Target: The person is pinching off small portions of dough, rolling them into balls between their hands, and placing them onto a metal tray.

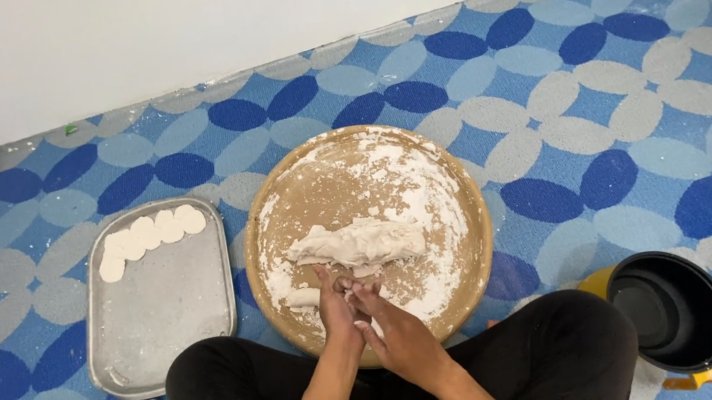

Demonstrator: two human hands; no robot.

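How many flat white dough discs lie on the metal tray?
About 7 dough discs, overlapping in a curved row along the far edge of the metal tray; overlap may hide one.

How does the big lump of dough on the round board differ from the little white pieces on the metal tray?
The dough lump is one large, ragged, elongated mass; the white discs are several small, flat, neat rounds. The lump lies on the floured round board, the discs in a curved row on the tray. Both look pale and floury.

Both hands, left hand [338, 309] and right hand [401, 332], press together over a floured round wooden board [455, 216] near a pale dough lump [361, 244]; dough discs [148, 235] line a metal tray [165, 317].
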